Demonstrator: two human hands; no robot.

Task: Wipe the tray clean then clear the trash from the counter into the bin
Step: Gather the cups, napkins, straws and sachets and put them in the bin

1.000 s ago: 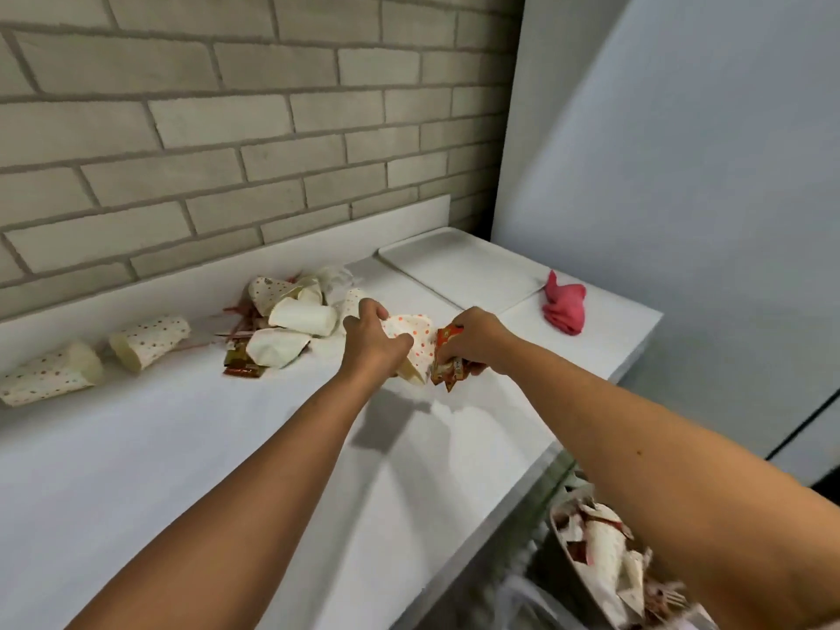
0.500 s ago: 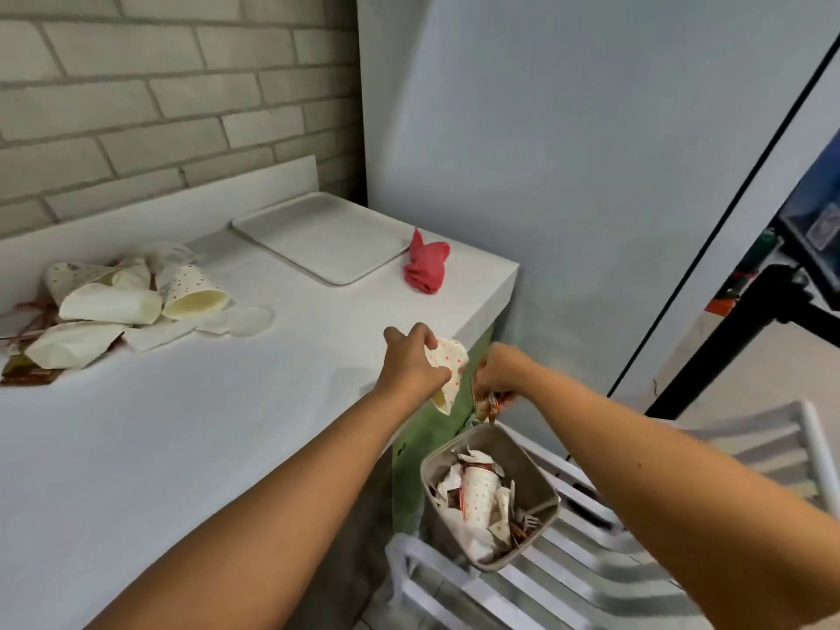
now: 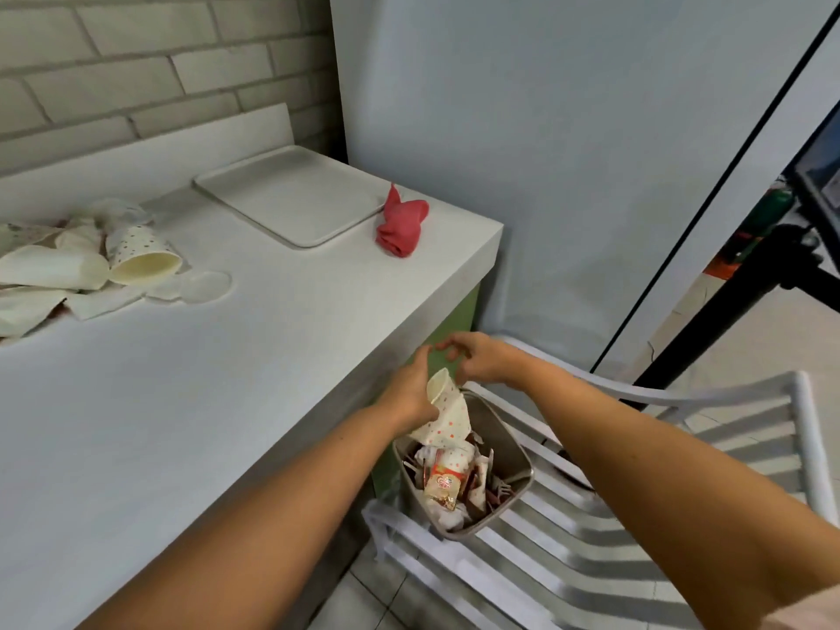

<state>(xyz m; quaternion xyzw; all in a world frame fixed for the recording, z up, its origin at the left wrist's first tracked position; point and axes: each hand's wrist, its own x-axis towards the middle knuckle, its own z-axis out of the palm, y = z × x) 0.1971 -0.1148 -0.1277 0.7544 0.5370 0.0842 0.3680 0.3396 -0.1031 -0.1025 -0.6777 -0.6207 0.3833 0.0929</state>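
Bin [image 3: 513, 447]: lower centre, full; top packet's [image 3: 440, 486] red print unreadable.
Left hand [image 3: 409, 391]: against a dotted cup [image 3: 447, 413] over the bin; grip unclear.
Right hand [image 3: 482, 363]: fingers loosely spread, holding nothing.
Counter [image 3: 227, 356]: cups [image 3: 141, 254] heaped mid-left.
Tray [image 3: 295, 197]: upper centre, red cloth [image 3: 402, 225] beside.

The left arm [image 3: 272, 497] and right arm [image 3: 645, 452] are stretched forward and down, bare, with the hands held close together. The left hand [image 3: 411, 386] is seen from the back, its fingertips hidden, so the grip cannot be judged. The right hand [image 3: 484, 361] is held palm down, fingers loosely spread.
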